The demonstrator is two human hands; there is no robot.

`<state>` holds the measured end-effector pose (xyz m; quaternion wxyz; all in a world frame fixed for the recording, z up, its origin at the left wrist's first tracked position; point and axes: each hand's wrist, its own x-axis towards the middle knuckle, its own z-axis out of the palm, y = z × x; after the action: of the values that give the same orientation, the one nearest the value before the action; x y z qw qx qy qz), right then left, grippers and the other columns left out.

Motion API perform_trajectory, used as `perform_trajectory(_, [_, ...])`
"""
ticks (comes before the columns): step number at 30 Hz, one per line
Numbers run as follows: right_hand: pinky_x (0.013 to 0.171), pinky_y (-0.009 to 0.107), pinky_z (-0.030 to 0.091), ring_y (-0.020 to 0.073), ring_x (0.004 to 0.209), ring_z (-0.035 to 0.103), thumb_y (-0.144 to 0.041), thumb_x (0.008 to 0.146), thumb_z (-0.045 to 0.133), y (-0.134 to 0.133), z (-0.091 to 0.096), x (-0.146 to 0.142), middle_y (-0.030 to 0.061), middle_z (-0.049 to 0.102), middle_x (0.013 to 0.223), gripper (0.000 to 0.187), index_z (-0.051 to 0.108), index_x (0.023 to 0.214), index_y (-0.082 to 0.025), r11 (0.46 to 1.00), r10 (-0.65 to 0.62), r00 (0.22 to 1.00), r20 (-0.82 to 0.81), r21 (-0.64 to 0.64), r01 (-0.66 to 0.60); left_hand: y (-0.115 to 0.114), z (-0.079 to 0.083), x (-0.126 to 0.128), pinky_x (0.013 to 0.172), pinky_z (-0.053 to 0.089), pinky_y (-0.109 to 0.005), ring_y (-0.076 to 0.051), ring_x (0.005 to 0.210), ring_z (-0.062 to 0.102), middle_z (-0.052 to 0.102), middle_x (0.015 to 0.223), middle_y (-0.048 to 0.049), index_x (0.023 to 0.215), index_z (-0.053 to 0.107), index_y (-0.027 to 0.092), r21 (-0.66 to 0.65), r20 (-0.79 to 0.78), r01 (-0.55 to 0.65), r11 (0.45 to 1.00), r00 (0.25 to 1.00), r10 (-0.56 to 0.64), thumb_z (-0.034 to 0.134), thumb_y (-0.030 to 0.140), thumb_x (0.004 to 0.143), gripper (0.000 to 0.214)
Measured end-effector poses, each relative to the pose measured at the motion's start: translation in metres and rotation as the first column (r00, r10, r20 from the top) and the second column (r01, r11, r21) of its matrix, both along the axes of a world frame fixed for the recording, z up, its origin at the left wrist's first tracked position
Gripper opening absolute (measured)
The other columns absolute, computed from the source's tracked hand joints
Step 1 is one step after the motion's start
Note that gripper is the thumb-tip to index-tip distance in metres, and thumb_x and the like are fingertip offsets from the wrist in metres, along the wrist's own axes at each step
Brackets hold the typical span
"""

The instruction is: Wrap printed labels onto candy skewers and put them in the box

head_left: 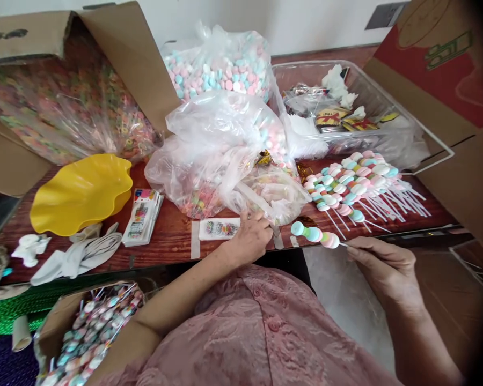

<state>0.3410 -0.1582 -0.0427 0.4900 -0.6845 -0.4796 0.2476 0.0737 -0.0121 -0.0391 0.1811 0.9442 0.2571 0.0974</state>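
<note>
My right hand [382,265] pinches the white stick of a candy skewer [316,235], held over the table's front edge. Pastel candies in blue, green, pink and cream are threaded along it, pointing left. My left hand [253,236] rests at the table edge, fingers curled over the right end of a printed plastic bag [219,229]; the fingertips are partly hidden. Strips of tape lie at the bag's left and just right of my hand. Beyond the held skewer is a pile of finished candy skewers [352,179], their sticks toward me.
Clear bags of loose candy [225,69] stand at the back, beside a clear plastic bin [358,134]. Left are a yellow wavy dish [84,193], a stack of printed bags [142,220] and an open carton [124,48]. A box of wrapped skewers [92,327] sits below the table.
</note>
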Motion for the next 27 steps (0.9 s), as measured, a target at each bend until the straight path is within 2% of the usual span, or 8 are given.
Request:
perform_trajectory(2, [0.056, 0.029, 0.052, 0.0172, 0.058, 0.062, -0.036, 0.073, 0.079, 0.002, -0.005, -0.008, 0.0002, 0.069, 0.066, 0.011, 0.076, 0.078, -0.026, 1.0, 0.019, 0.994, -0.111, 0.001, -0.019, 0.001, 0.005, -0.003, 0.095, 0.041, -0.05, -0.026, 0.099, 0.058, 0.071, 0.097, -0.0111, 0.092, 0.073, 0.015, -0.16, 0.215, -0.054, 0.986, 0.973, 0.088, 0.059, 0.015, 0.087, 0.014])
perform_trajectory(4, [0.055, 0.028, 0.051, 0.0154, 0.057, 0.06, -0.035, 0.072, 0.079, 0.007, -0.007, -0.017, -0.0007, 0.067, 0.064, 0.012, 0.076, 0.077, -0.025, 0.999, 0.033, 0.983, -0.18, 0.025, -0.029, -0.001, 0.014, -0.007, 0.088, 0.047, -0.04, -0.021, 0.092, 0.061, 0.071, 0.096, -0.0087, 0.101, 0.073, 0.018, -0.351, 0.432, -0.053, 0.935, 0.877, 0.212, 0.061, 0.026, 0.091, 0.018])
perform_trajectory(6, [0.055, 0.026, 0.051, 0.0142, 0.056, 0.06, -0.035, 0.073, 0.078, 0.013, -0.009, -0.028, -0.0015, 0.067, 0.063, 0.012, 0.076, 0.077, -0.024, 0.998, 0.046, 0.978, -0.205, 0.05, -0.036, -0.006, 0.02, -0.009, 0.083, 0.05, -0.033, -0.017, 0.089, 0.063, 0.07, 0.098, -0.0077, 0.107, 0.073, 0.018, -0.472, 0.548, -0.028, 0.881, 0.774, 0.318, 0.063, 0.03, 0.091, 0.022])
perform_trajectory(9, [0.056, 0.025, 0.052, 0.0135, 0.057, 0.061, -0.032, 0.075, 0.077, 0.02, -0.009, -0.044, -0.0019, 0.067, 0.064, 0.009, 0.075, 0.078, -0.024, 0.996, 0.043, 0.982, -0.182, 0.082, -0.028, -0.013, 0.023, -0.011, 0.08, 0.051, -0.029, -0.015, 0.086, 0.062, 0.068, 0.094, -0.0058, 0.107, 0.074, 0.018, -0.515, 0.628, -0.028, 0.857, 0.668, 0.4, 0.063, 0.029, 0.092, 0.022])
perform_trajectory(14, [0.055, 0.024, 0.053, 0.0133, 0.057, 0.063, -0.028, 0.076, 0.078, 0.022, -0.007, -0.061, -0.0024, 0.07, 0.068, 0.005, 0.076, 0.079, -0.025, 0.99, 0.027, 0.997, -0.069, 0.141, -0.017, -0.016, 0.013, -0.016, 0.079, 0.055, -0.028, -0.013, 0.087, 0.063, 0.067, 0.098, -0.0044, 0.11, 0.074, 0.022, -0.561, 0.701, -0.031, 0.827, 0.514, 0.495, 0.063, 0.028, 0.092, 0.022])
perform_trajectory(17, [0.056, 0.024, 0.054, 0.0134, 0.057, 0.064, -0.026, 0.077, 0.077, 0.022, -0.008, -0.067, -0.0029, 0.071, 0.068, 0.003, 0.076, 0.08, -0.025, 0.985, 0.022, 0.999, -0.045, 0.17, -0.014, -0.014, 0.007, -0.018, 0.076, 0.056, -0.027, -0.013, 0.087, 0.064, 0.067, 0.099, -0.0045, 0.112, 0.073, 0.023, -0.558, 0.709, -0.032, 0.829, 0.501, 0.497, 0.064, 0.028, 0.091, 0.023])
perform_trajectory(21, [0.054, 0.023, 0.053, 0.0127, 0.055, 0.064, -0.023, 0.079, 0.075, 0.022, -0.012, -0.071, -0.0033, 0.072, 0.069, 0.004, 0.075, 0.082, -0.026, 0.975, 0.038, 0.999, 0.036, 0.216, -0.045, -0.013, 0.002, -0.019, 0.077, 0.055, -0.026, -0.013, 0.088, 0.064, 0.068, 0.099, -0.0046, 0.113, 0.072, 0.024, -0.463, 0.749, -0.083, 0.882, 0.496, 0.44, 0.064, 0.024, 0.092, 0.023])
perform_trajectory(27, [0.063, 0.024, 0.056, 0.0136, 0.064, 0.069, -0.016, 0.082, 0.071, 0.021, -0.008, -0.082, -0.0013, 0.075, 0.08, 0.015, 0.074, 0.093, -0.026, 0.953, 0.041, 0.951, 0.306, 0.273, -0.128, -0.013, 0.001, -0.024, 0.08, 0.056, -0.027, -0.014, 0.091, 0.065, 0.067, 0.103, -0.0062, 0.117, 0.069, 0.022, -0.314, 0.761, -0.2, 0.928, 0.531, 0.372, 0.063, 0.026, 0.092, 0.026])
